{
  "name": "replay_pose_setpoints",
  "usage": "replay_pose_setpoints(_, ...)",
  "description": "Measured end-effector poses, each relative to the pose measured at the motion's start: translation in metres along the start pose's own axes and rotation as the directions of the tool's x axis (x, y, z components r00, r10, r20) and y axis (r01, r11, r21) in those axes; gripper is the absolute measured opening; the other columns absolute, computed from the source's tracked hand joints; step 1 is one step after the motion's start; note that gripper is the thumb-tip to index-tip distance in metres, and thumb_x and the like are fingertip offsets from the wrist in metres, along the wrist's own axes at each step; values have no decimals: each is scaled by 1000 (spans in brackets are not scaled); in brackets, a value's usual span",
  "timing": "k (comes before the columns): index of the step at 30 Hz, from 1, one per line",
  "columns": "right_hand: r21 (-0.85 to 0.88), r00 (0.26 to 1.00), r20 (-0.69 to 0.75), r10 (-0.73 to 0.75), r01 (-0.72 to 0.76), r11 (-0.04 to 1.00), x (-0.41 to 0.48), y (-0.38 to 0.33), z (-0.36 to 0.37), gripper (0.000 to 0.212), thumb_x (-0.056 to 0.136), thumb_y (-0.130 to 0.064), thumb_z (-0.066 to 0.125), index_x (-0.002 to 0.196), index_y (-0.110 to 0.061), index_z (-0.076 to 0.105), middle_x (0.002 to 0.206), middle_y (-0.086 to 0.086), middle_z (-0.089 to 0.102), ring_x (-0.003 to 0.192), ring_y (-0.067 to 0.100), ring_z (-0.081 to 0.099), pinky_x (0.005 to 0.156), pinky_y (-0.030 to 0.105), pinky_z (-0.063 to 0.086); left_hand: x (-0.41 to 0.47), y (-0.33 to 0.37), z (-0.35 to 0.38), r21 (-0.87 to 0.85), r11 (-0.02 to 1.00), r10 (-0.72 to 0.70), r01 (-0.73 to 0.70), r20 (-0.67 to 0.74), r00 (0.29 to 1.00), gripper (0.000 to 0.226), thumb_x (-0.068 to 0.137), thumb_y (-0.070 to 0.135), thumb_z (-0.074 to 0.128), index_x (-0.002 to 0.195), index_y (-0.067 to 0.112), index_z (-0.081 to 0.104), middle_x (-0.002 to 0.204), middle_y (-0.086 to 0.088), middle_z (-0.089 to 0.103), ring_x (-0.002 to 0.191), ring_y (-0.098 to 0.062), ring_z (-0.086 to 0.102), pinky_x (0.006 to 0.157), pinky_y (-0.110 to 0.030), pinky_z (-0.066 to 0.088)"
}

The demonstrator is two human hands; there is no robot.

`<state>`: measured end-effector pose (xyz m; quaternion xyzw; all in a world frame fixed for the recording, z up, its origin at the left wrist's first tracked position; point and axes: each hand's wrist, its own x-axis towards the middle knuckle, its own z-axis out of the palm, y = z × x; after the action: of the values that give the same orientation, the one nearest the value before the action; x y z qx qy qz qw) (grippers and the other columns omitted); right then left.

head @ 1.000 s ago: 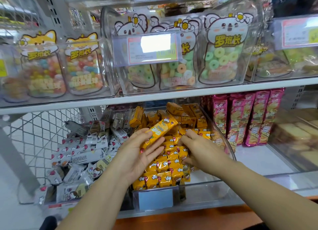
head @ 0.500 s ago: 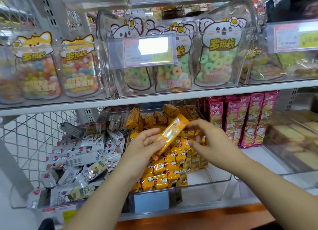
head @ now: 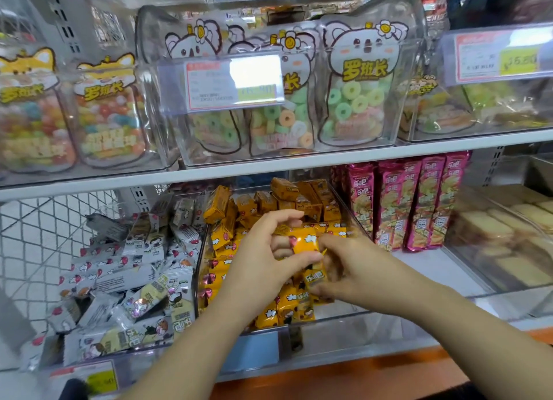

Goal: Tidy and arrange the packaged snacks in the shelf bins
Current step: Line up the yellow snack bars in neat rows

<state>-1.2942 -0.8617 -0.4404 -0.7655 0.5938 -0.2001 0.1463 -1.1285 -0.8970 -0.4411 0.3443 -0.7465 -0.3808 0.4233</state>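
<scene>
Lowered since half a second back: the yellow packet (head: 305, 242), then held tilted up above the pile, is now down close over the stacked yellow packets (head: 294, 308), and both hands have closed in on it.

- Left hand (head: 263, 262) pinches the packet, thumb on the near face, middle fingers behind, index lifted clear above.
- Right hand (head: 356, 269) sits just right of it with its fingers curled. Their tips are on the packets at the right end of the near rows. Blur hides whether they pinch one or only press.
- The packet's long axis appears to run roughly left-right, its right end at the right hand's thumb. It hangs over the middle of the clear bin (head: 359, 328), above the near rows, with a loose heap of the same packets at the far end.
- Next move, as I judge it: the packet goes down and slightly near into the row. The left hand carries it; the right is nearer the slot and looks placed to steady that stack.
- Left neighbour bin holds jumbled white packets (head: 134, 280). Pink packs (head: 419, 205) stand upright to the right.
</scene>
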Motion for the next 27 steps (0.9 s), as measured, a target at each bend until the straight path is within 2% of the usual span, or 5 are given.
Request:
replay_pose_setpoints(4, -91, 988, 40, 148, -144, 985, 6, 1, 9, 32, 78, -40, 71, 74, -19, 47, 70, -8, 46, 65, 7, 44, 51, 21, 31, 2, -12, -13, 231, 971, -86, 54, 133, 987, 28, 81, 29, 69, 104, 40, 57, 109, 20, 62, 97, 7, 60, 81, -19, 50)
replay_pose_setpoints(7, -25, 978, 101, 182, -181, 983, 12, 2, 22, 28, 80, -35, 70, 81, -21, 46, 75, -7, 52, 72, 10, 51, 62, 27, 42, 0, -18, -28, 638, 769, -120, -31, 192, 974, 30, 86, 47, 57, 116, 44, 55, 121, 25, 53, 117, -2, 47, 103, -35, 39)
replay_pose_setpoints(10, 30, 968, 104, 228, -233, 972, 17, 6, 31, 35, 79, -30, 72, 98, -23, 43, 77, -8, 55, 80, 14, 53, 83, 38, 43, -8, -18, -33, 825, 559, -288, -81, 285, 914, 57, 84, 65, 44, 136, 42, 40, 143, 21, 37, 136, -5, 26, 115, -41, 9)
replay_pose_setpoints(16, 83, 960, 119, 253, -264, 961, 21, 5, 42, 47, 78, -22, 74, 105, -24, 36, 91, -1, 55, 70, 10, 52, 53, 19, 36, -14, -22, -35, 867, 480, -391, -132, 346, 853, 78, 78, 71, 45, 145, 38, 25, 154, 17, 20, 142, -5, 12, 114, -50, -6)
replay_pose_setpoints(27, 208, 963, 140, 230, -255, 944, 17, 7, 48, 32, 88, -13, 63, 101, -20, 35, 85, 2, 48, 69, 14, 48, 62, 29, 44, -14, -28, -32, 866, 479, -342, -144, 335, 878, 77, 76, 73, 44, 143, 37, 30, 150, 16, 28, 139, -8, 21, 115, -50, -5)
